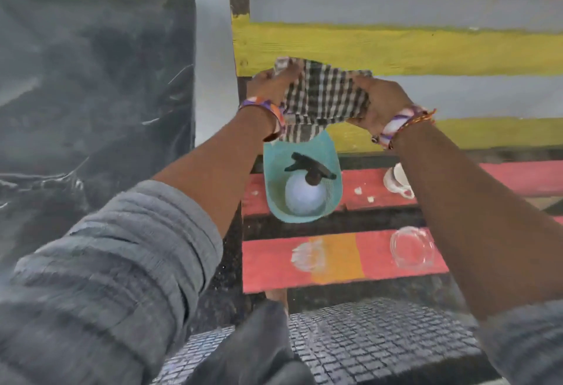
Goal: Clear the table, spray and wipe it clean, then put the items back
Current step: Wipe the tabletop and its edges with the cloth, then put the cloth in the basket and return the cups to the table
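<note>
A black-and-white checked cloth point(323, 95) is stretched in the air between both hands, above the painted slat bench. My left hand point(271, 84) grips its left edge and my right hand point(380, 101) grips its right edge. Just below the cloth a teal basket point(271, 171) stands on the bench. Inside it sits a white spray bottle point(304, 197) with a black trigger head. On the red slats lie a white cup point(396, 182), partly hidden by my right forearm, a clear glass dish point(412, 252) and another clear glass piece point(306, 258).
A dark stone-topped table point(91, 95) fills the left side. The striped bench back point(396, 46) rises behind the cloth. A dark mesh seat point(380, 345) lies below, near my knees.
</note>
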Action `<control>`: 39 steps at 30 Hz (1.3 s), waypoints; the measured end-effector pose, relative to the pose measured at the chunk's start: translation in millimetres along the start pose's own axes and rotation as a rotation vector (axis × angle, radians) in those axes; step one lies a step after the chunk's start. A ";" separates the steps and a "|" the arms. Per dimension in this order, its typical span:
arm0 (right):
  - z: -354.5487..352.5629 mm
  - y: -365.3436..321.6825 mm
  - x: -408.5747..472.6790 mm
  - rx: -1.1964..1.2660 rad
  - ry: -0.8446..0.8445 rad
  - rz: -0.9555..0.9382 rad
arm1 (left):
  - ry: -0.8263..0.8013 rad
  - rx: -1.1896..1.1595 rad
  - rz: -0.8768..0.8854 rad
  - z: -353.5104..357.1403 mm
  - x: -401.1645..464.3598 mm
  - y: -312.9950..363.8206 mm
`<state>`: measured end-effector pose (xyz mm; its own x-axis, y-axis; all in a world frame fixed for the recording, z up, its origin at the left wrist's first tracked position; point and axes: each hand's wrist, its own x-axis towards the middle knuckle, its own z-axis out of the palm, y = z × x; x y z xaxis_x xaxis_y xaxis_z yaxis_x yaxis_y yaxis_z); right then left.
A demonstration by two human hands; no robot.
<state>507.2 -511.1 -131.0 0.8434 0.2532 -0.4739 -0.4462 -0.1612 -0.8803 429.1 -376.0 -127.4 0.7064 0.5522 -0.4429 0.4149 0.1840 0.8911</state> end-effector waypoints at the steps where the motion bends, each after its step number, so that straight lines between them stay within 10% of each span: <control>1: 0.4 0.3 17.8 -0.035 0.000 0.008 | 0.029 0.036 0.012 2.4 15.3 -1.8; 8: -1.8 75.6 98.9 -0.536 -0.094 0.036 | -0.087 0.541 -0.111 25.4 93.3 -72.1; 26: 26.4 126.5 98.1 -1.951 -0.543 -0.452 | -0.397 1.743 0.257 44.4 99.7 -127.1; 31: 19.8 120.7 96.2 -1.996 -0.670 -0.440 | -0.566 1.736 0.168 43.5 105.7 -90.1; 39: -53.8 43.7 68.2 -1.623 -0.317 -0.399 | -0.455 1.596 0.511 125.7 80.3 -21.8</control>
<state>561.3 -552.2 -200.5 0.6413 0.6499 -0.4078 0.6743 -0.7310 -0.1046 548.9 -437.9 -194.8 0.9115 -0.0128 -0.4111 0.0294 -0.9949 0.0961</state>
